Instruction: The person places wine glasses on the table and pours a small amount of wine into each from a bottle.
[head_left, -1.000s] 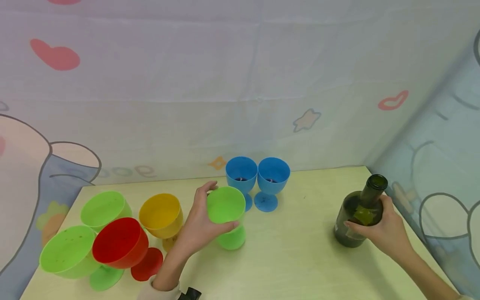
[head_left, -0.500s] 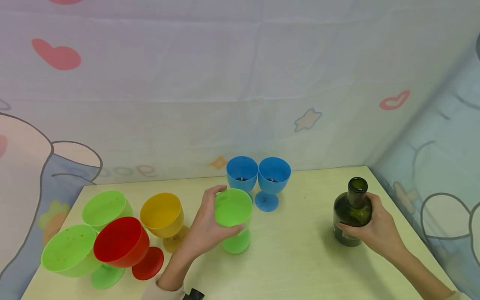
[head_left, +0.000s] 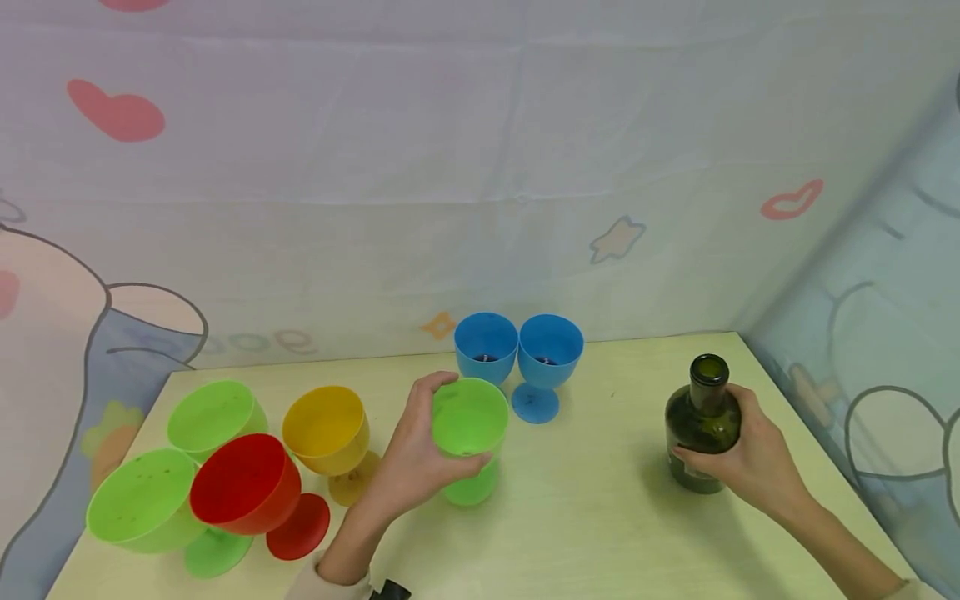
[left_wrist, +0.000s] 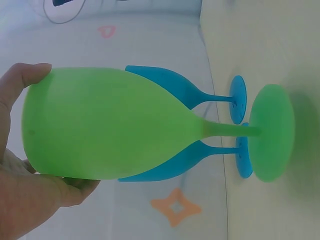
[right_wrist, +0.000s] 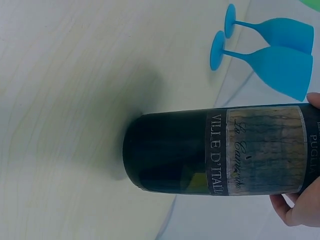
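Note:
In the head view my left hand [head_left: 416,458] grips a light green plastic goblet [head_left: 469,417] by its bowl, thumb and fingers near the rim. The left wrist view shows the goblet's foot [left_wrist: 271,132] close to the table, its stem straight. At the right, my right hand [head_left: 753,458] holds a dark green wine bottle [head_left: 701,421] round its body, upright, with an open neck. Its label [right_wrist: 265,152] faces the right wrist camera, and the bottle's bottom is close to the table. Two blue goblets, one left [head_left: 486,346] and one right [head_left: 550,350], stand side by side behind, with dark liquid inside.
On the left of the pale table [head_left: 600,533] stand a yellow goblet [head_left: 326,429], a red goblet [head_left: 243,483] and two more green goblets, one behind [head_left: 217,417] and one in front [head_left: 142,500]. A printed cloth [head_left: 375,167] hangs along the back edge.
The bottle, tilted a second ago, has come upright and shifted a little left. The green goblet in my left hand has moved slightly to the right. The other goblets stay put.

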